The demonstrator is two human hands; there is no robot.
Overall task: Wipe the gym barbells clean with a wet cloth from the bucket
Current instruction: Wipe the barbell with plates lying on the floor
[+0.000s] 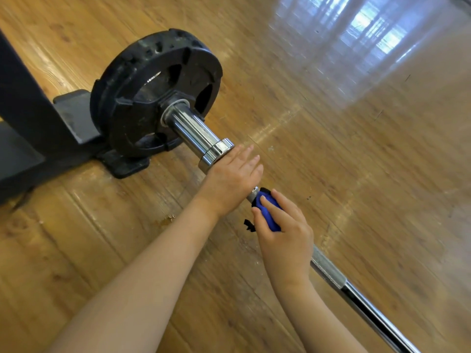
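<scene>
A chrome barbell [339, 277] runs from the lower right up to a black weight plate [142, 80] on its thick sleeve [193, 128]. My left hand [229, 179] lies flat on the bar just below the sleeve's collar, fingers straight. Right behind it, my right hand [283, 233] grips a blue cloth [267, 212] wrapped round the bar. The bar under both hands is hidden. No bucket is in view.
A black metal rack base [66, 118] stands on the left behind the plate. The floor [356, 149] is glossy wood with window glare at the upper right. A small black scrap [248, 225] hangs under the cloth.
</scene>
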